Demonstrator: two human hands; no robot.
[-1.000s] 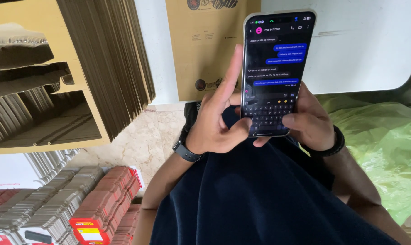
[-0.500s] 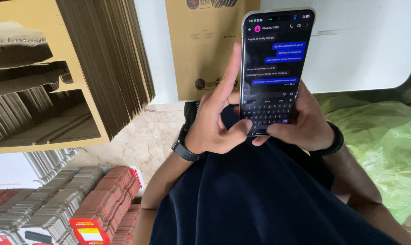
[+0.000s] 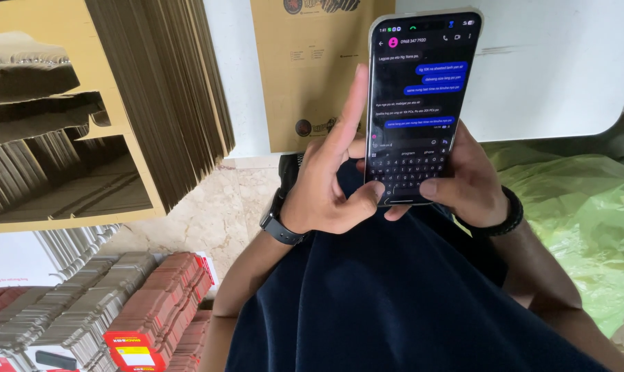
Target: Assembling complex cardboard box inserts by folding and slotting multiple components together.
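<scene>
Head view, looking down over the lap. A smartphone (image 3: pixel 419 103) stands upright at centre, screen w/ dark chat window and on-screen keyboard facing the camera, held between both hands above a dark navy shirt (image 3: pixel 408 303).

Right hand (image 3: pixel 467 182): wraps the phone's lower right edge from behind, fingers curled round it, thumb lying on the keyboard's bottom right corner; black bead bracelet (image 3: pixel 508 217) at the wrist.

Left hand (image 3: pixel 329 186): cups the phone's lower left edge, index finger raised straight along the left side of the case, thumb tip touching the bottom edge of the keyboard; black watch (image 3: pixel 281 224) on the wrist.

Surroundings: stacked flat cardboard sheets (image 3: pixel 153 89) far left; bundles of folded red-and-grey cartons (image 3: pixel 119 303) near left; green plastic sheet (image 3: pixel 580 213) right; brown carton (image 3: pixel 312 62) behind the phone.
</scene>
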